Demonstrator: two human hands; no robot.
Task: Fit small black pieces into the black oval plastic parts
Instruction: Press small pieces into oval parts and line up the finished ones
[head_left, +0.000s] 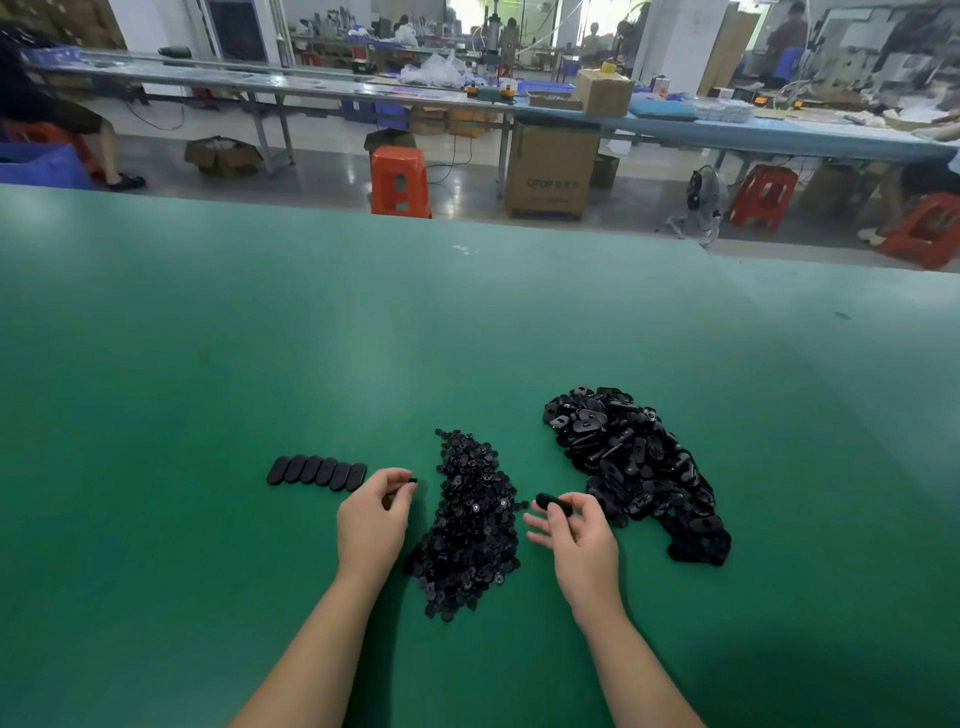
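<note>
A: Two heaps of black plastic on one wide green bench (260, 338), and the bench takes up most of the view. Beyond its far edge there's a factory floor with an orange stool (399, 181) and a big cardboard box (550, 171) under a long blue worktable.

B: Start with the big heap?

A: The pile of oval parts (636, 467) sits right of centre, a long jumbled mound running from far to near. Just left of it lies the pile of small pieces (470, 519), narrower and made of much tinier bits, stretching toward the near edge between the two forearms.

B: And further left?

A: A row of oval parts (317, 473), six of them overlapping one another like fallen dominoes, lying flat on the bench, well apart from the big mound and just left of the left hand.

B: The hands, then.

A: The left hand (371, 525) is raised at the left edge of the small-piece pile, fingers curled, thumb and forefinger pinching a small black piece (413, 481) at the tips. The right hand (579, 538) is between the two piles, thumb and forefinger gripping one oval part (553, 504) by its near end, the other fingers spread loosely toward the small pieces.

B: Are the two held things touching?

A: No, they're apart, with the top of the small-piece pile between them.
</note>
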